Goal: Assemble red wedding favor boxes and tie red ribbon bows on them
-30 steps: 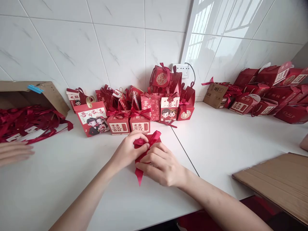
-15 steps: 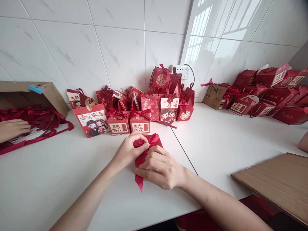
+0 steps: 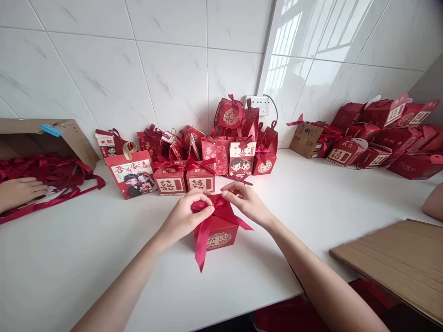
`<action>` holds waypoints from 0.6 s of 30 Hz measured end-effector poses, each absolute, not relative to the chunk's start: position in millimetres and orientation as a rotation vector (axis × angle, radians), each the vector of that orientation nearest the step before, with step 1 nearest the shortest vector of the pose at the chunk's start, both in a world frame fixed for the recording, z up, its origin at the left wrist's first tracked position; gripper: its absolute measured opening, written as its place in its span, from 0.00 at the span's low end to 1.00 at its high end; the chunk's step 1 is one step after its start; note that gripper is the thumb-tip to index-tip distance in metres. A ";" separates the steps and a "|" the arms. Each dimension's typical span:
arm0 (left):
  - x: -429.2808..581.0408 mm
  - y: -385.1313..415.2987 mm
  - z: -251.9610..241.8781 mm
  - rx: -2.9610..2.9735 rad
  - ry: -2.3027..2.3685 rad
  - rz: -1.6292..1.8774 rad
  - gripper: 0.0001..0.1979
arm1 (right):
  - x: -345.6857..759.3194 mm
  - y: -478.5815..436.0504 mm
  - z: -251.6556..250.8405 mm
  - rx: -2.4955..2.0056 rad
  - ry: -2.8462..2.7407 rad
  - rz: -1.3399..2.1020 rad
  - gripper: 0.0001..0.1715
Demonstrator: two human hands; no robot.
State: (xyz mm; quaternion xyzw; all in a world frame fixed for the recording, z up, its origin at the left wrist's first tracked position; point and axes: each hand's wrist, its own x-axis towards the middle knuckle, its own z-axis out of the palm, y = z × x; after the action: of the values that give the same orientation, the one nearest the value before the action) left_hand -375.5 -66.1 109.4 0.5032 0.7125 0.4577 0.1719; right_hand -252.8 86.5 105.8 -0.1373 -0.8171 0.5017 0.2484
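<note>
Table (image 3: pixel 69 258) w/ gift box (image 3: pixel 220 236), tiled wall (image 3: pixel 155 78)

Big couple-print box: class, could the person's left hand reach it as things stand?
Probably yes: only bare table lies between the left hand and the box, but that hand is pinching the ribbon.

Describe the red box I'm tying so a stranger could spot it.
On the white table, before the heap of red gift boxes at the tiled wall, one small red cardboard box stands alone. Only it sits between the left hand and right hand, both pinching its dark red ribbon.
</note>
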 end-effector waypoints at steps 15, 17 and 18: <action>-391.9 -75.4 123.3 1.176 2.148 1.297 0.16 | -251.0 78.8 111.1 -0.424 -2.201 1.664 0.27; -391.8 -74.9 121.4 1.205 2.145 1.269 0.17 | -250.4 79.4 112.0 -0.417 -2.196 1.693 0.26; -391.5 -74.7 120.5 1.229 2.140 1.260 0.17 | -250.1 79.8 112.5 -0.423 -2.195 1.703 0.26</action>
State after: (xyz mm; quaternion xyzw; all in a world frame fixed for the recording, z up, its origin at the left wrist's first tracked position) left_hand -391.5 -74.7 120.5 0.4361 0.7590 0.4469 0.1843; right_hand -250.1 79.8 112.5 -0.1485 -0.7705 0.5976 0.1649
